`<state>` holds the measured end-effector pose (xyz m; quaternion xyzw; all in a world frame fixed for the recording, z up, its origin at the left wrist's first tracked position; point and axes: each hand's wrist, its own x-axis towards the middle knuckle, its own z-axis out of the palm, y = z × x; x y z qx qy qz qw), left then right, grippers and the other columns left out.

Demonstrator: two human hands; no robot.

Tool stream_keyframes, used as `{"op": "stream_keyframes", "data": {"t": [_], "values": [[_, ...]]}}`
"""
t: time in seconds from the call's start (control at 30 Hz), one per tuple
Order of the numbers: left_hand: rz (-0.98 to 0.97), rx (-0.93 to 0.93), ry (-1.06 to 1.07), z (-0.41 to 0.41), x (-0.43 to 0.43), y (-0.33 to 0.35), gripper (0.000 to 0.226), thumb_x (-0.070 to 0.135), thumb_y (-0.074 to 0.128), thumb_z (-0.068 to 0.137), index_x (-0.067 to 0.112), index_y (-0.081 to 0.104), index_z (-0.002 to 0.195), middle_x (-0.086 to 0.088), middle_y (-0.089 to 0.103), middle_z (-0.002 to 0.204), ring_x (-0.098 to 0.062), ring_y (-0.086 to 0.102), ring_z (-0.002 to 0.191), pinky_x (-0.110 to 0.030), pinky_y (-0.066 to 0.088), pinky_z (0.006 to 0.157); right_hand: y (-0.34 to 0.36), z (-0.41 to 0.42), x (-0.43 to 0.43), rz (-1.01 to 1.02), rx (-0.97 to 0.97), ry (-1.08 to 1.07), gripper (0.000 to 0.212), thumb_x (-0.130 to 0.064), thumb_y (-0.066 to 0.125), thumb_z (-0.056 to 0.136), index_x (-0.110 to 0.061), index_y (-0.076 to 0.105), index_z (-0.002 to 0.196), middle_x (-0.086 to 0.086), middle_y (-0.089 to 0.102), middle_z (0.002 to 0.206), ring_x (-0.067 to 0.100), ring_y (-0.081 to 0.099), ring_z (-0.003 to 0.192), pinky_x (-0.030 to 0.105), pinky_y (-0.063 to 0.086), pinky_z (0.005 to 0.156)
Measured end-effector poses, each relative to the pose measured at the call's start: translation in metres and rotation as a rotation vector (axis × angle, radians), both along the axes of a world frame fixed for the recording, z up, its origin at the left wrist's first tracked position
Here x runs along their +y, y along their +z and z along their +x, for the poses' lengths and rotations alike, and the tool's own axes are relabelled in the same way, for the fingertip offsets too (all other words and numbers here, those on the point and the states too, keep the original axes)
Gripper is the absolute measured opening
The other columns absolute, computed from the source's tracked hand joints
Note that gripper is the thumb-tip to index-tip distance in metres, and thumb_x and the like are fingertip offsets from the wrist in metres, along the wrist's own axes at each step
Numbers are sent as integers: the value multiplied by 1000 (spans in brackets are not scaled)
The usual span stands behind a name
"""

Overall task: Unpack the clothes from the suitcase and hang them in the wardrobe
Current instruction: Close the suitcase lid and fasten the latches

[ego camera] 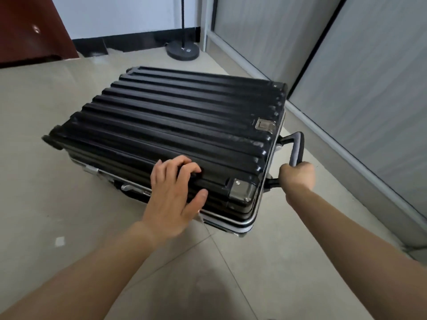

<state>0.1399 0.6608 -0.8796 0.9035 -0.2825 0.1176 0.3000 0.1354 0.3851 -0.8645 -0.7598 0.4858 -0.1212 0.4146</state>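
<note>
1. Pale tiled floor (pixel 46 181) fills the room; grey sliding panels (pixel 369 77) in dark frames run along the right, their tops cut off.
2. At the far left, a reddish-brown wooden panel (pixel 30 31) is cropped by the edge, so I cannot tell what it belongs to.
3. A round dark stand base (pixel 183 51) with a thin black pole sits far back; the pole's top is out of view.
4. A black ribbed hard-shell suitcase (pixel 173 116) with silver trim lies flat on the floor mid-scene, closed, so its contents are hidden.
5. Its left corner is blurred.
6. The left hand (pixel 173 195) rests spread on the near edge of the lid, fingertips bent onto a ridge.
7. The right hand (pixel 298 175) is closed around the grey pull-handle (pixel 298 146) at the suitcase's right end.
</note>
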Motion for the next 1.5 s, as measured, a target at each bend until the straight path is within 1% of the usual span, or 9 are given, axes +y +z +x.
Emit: {"op": "stream_keyframes", "data": {"t": [0.3,0.57,0.67,0.77,0.9,1.2,1.3,1.4,1.5], "values": [[-365,593,374,47,68,202,69,71,26,81,36,45,137,4,35,150,-18,20,143,-43,17,118,234,75,106,137,-35,163,22,-2,49,80,-13,36,66,2,37,61,20,33,52,26,26,47],[-407,686,420,138,172,304,56,61,58,77,43,49,130,19,61,121,-8,56,116,-39,46,101,350,192,224,187,60,377,24,-15,61,83,-2,51,101,11,55,88,22,50,70,28,34,56],[-504,674,502,167,204,315,37,35,61,90,35,54,126,25,62,105,-3,57,104,-16,43,89,357,225,258,69,262,470,36,-35,59,85,-8,50,106,18,50,128,34,52,106,39,47,85],[-569,685,597,188,241,315,33,23,60,93,27,56,126,26,59,101,1,55,97,-8,41,87,350,246,292,94,357,602,67,-44,51,94,-11,30,148,12,11,158,37,45,123,42,39,97],[-573,771,714,208,290,300,40,32,60,92,25,53,131,1,59,122,-15,55,114,-41,46,103,336,275,346,-52,345,755,49,-43,44,98,-6,38,130,15,5,153,38,49,106,34,37,80],[-641,807,887,255,324,321,44,24,58,95,26,46,137,2,46,120,-10,44,113,-22,33,97,334,342,400,-287,406,997,52,-43,35,99,-2,38,131,30,31,133,43,41,120,52,39,96],[-594,809,957,288,351,327,44,22,54,97,24,43,140,-3,47,119,-12,45,107,-16,35,86,330,381,435,-232,409,1013,47,-46,34,101,-6,37,124,28,26,137,47,46,113,45,42,81],[-521,803,974,315,387,328,53,17,52,98,24,35,147,-8,47,137,-18,46,119,-27,36,99,328,420,479,-256,454,1055,44,-46,34,101,-6,35,122,28,20,143,48,47,112,42,41,74],[-218,768,905,343,428,334,72,7,44,98,43,11,151,-1,7,162,-25,6,148,-42,16,119,328,457,525,-333,504,1218,35,-30,36,104,-7,32,130,29,17,143,51,39,121,46,46,80]]}}
